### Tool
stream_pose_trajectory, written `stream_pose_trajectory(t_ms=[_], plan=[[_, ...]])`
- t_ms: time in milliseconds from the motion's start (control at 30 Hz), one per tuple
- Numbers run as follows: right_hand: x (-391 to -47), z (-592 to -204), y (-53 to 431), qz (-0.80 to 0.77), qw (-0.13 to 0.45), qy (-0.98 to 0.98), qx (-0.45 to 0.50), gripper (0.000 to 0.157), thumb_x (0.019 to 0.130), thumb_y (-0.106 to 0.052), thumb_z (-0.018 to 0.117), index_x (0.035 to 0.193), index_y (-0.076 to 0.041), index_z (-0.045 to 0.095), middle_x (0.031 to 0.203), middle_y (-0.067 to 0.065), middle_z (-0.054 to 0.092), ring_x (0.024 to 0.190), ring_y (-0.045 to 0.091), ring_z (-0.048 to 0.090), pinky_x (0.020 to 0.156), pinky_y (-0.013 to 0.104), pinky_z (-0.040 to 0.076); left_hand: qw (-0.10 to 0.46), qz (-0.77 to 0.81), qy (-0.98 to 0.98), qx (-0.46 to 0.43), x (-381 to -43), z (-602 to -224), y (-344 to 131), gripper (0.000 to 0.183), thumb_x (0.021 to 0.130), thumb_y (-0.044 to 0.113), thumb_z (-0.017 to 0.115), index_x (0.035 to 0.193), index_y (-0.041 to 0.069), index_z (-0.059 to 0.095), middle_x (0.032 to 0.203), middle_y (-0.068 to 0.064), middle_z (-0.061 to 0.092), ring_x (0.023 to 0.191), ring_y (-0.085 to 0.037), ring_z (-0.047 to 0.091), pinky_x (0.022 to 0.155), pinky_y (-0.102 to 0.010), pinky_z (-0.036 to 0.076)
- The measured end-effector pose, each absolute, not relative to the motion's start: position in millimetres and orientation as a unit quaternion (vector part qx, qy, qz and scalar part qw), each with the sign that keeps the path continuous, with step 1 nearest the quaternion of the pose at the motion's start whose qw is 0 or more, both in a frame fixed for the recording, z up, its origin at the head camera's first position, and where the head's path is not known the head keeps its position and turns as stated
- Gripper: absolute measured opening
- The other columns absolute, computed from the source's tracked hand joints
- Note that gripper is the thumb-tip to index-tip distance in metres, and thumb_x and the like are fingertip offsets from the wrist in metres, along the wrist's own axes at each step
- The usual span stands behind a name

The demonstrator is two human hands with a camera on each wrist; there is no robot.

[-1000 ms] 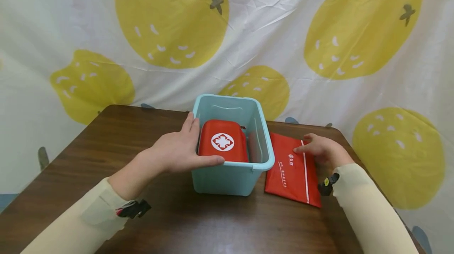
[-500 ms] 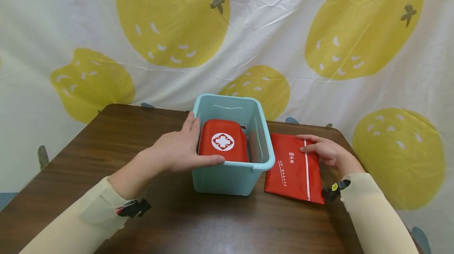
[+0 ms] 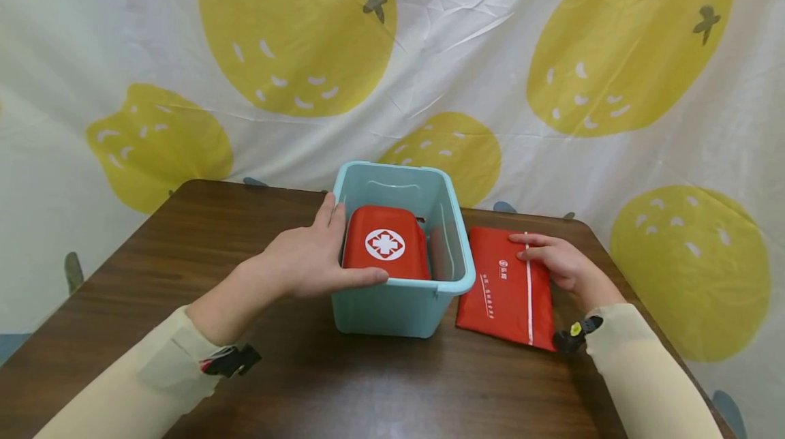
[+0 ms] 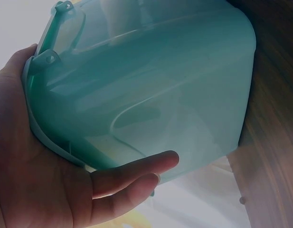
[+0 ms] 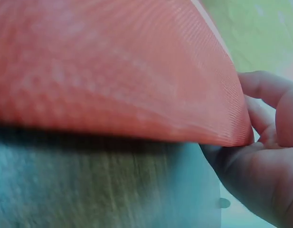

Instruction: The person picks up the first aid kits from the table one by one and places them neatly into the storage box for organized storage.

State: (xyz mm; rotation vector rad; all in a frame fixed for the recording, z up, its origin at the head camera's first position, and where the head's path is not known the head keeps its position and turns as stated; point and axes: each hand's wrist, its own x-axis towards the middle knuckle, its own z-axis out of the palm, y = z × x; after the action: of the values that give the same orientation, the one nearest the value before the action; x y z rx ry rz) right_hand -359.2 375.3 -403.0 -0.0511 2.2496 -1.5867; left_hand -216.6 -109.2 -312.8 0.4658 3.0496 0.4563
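Observation:
A light blue plastic bin (image 3: 386, 309) stands upright on the table. Inside it sits a red first-aid case (image 3: 398, 221) with a white cross emblem. My left hand (image 3: 300, 258) rests against the near left corner of the bin's rim, thumb along the front and fingers extended at the left side. In the left wrist view, those fingers (image 4: 132, 171) lie outside the bin wall, nearly straight. To the bin's right is a flat red pouch (image 3: 490, 289) with white print and a white stripe. My right hand (image 3: 570, 265) pinches its right edge; the right wrist view shows the pouch (image 5: 137, 71) raised off the table there.
The brown wooden table (image 3: 202, 241) extends left of the bin and in front of it. A white curtain (image 3: 454, 50) printed with yellow lemons hangs close behind the table's far edge.
My right hand has shifted its fingers farther over the pouch's right edge and the pouch has moved slightly. The left hand, bin and first-aid case have stayed in place.

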Motion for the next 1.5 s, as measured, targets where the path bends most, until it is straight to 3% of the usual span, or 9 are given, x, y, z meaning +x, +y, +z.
stream_pose_trajectory(t_ms=[233,800,1100,1300,1500], plan=[[-357,-402,372,-0.595,0.179,0.783,0.022,0.064,0.109,-0.027,0.07,0.168,-0.017,0.047,0.122,-0.002,0.067,0.098,0.016,0.077,0.089,0.037,0.067,0.012,0.148,0.977,0.15,-216,-313,-109,0.137,0.086,0.094,0.057,0.175,0.0,0.012,0.185,-0.021,0.004,0.113,-0.04,0.075,0.094,-0.049,0.061],[-359,-389,369,-0.618,0.132,0.774,0.036,0.064,0.109,-0.031,0.071,0.168,-0.026,0.047,0.131,-0.002,0.058,0.1,0.014,0.075,0.089,0.034,0.066,0.009,0.15,0.978,0.147,-217,-313,-109,0.137,0.086,0.094,0.057,0.175,0.001,0.012,0.185,-0.02,0.004,0.109,-0.038,0.075,0.092,-0.049,0.061],[-359,-377,370,-0.637,0.122,0.761,0.02,0.061,0.107,-0.028,0.074,0.164,-0.026,0.053,0.115,-0.009,0.07,0.095,0.012,0.077,0.086,0.033,0.067,0.01,0.149,0.978,0.149,-217,-313,-109,0.137,0.086,0.094,0.057,0.175,0.001,0.012,0.185,-0.02,0.004,0.108,-0.037,0.075,0.091,-0.048,0.061],[-359,-366,374,-0.655,0.118,0.746,0.026,0.06,0.105,-0.029,0.076,0.162,-0.03,0.057,0.114,-0.01,0.071,0.095,0.012,0.077,0.085,0.032,0.067,0.009,0.149,0.977,0.149,-217,-313,-109,0.137,0.086,0.094,0.057,0.175,0.001,0.012,0.185,-0.02,0.004,0.106,-0.037,0.076,0.091,-0.048,0.062],[-361,-357,381,-0.688,0.113,0.716,0.029,0.049,0.104,-0.023,0.078,0.151,-0.034,0.068,0.109,-0.011,0.075,0.092,0.012,0.078,0.083,0.032,0.067,0.011,0.151,0.977,0.149,-217,-313,-109,0.137,0.086,0.094,0.057,0.175,0.001,0.012,0.185,-0.02,0.004,0.106,-0.036,0.076,0.09,-0.047,0.062]])
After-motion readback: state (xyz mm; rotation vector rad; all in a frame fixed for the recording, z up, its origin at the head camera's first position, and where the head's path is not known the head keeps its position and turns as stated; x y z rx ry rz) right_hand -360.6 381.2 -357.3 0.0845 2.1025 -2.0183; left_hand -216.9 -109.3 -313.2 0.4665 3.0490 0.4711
